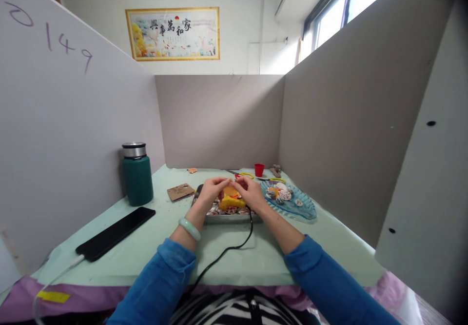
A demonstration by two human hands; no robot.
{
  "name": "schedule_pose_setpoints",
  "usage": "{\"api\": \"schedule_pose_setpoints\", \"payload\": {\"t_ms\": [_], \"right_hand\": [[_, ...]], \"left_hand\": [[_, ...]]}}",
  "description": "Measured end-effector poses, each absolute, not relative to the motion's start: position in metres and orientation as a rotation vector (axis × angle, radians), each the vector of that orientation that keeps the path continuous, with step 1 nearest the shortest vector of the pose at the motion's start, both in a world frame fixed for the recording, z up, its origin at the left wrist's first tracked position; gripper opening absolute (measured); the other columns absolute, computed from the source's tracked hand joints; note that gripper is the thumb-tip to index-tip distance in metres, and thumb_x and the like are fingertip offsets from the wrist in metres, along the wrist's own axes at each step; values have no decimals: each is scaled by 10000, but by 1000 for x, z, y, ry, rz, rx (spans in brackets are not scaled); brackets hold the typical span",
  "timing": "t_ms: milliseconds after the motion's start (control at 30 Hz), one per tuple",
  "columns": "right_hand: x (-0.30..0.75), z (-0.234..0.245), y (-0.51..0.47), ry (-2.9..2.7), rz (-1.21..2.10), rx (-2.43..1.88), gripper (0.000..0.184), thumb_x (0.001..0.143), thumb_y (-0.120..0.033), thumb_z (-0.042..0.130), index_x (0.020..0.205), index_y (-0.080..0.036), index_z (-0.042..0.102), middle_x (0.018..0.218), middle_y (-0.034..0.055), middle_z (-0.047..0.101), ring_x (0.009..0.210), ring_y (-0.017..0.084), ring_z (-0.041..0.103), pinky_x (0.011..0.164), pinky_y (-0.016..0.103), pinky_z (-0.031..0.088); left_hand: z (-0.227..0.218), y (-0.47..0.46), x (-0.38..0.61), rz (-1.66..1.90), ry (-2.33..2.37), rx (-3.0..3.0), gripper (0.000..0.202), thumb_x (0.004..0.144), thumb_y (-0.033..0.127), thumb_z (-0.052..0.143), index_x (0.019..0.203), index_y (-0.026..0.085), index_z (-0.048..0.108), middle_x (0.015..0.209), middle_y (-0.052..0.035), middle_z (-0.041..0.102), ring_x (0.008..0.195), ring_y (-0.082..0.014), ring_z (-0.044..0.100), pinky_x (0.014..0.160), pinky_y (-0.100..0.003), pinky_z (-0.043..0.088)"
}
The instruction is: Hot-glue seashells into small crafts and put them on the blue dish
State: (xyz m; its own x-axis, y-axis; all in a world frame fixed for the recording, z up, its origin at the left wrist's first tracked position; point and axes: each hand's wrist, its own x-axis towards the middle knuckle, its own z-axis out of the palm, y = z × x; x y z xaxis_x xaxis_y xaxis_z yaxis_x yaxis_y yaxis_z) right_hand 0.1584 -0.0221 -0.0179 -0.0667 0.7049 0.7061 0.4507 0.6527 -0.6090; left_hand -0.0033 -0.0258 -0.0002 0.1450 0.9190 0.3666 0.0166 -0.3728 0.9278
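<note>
Both hands meet above the metal tray [234, 219], near the middle of the surface. The left hand [215, 188] has its fingers curled in and the thumb and fingertips drawn together; the right hand [249, 191] mirrors it, its fingertips just beside the left's. Whether either pinches something small cannot be told, as the fingers hide the spot. Below them, within the tray's outline, are a yellow tool [233, 202] and shells [231, 211], with an orange piece [229, 190] seen between the hands. A black cord [234, 248] curves from the tool's right end towards the near edge of the surface. Right of the tray, by the right edge, a blue dish [305, 211] bears more shells. Scissors with yellow handles and a red cup [259, 170] are towards the far edge. Left of the tray lies a brown card [180, 192]; a green flask [138, 181] stands by the left edge, with a black phone [116, 233] lying nearer the near left corner.
</note>
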Motion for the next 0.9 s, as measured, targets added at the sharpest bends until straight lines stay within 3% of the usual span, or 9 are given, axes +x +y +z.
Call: {"api": "schedule_pose_setpoints", "payload": {"t_ms": [300,633,900], "right_hand": [[159,-17,-22,-1647,275,-918,273,808,-427,510,746,-177,601,650,8,610,586,138,526,582,245,391],[160,-21,-18,-1673,383,-890,275,792,-438,530,724,-176,578,641,-3,596,573,125,517,562,229,394],[159,-19,-19,-1671,418,-901,329,777,-495,552,721,-173,590,620,-8,581,567,124,505,545,227,377]], "left_hand": [[-1,-28,-3,1284,951,1636,478,679,518,668,888,89,696,418,36,449,368,-73,392,390,-192,264],[1,-28,-3,1323,956,1650,425,639,506,691,754,97,692,394,52,412,376,-63,358,402,-190,253],[-2,-24,-3,1369,935,1567,439,660,500,682,833,96,688,401,47,440,369,-64,386,403,-185,269]]}}
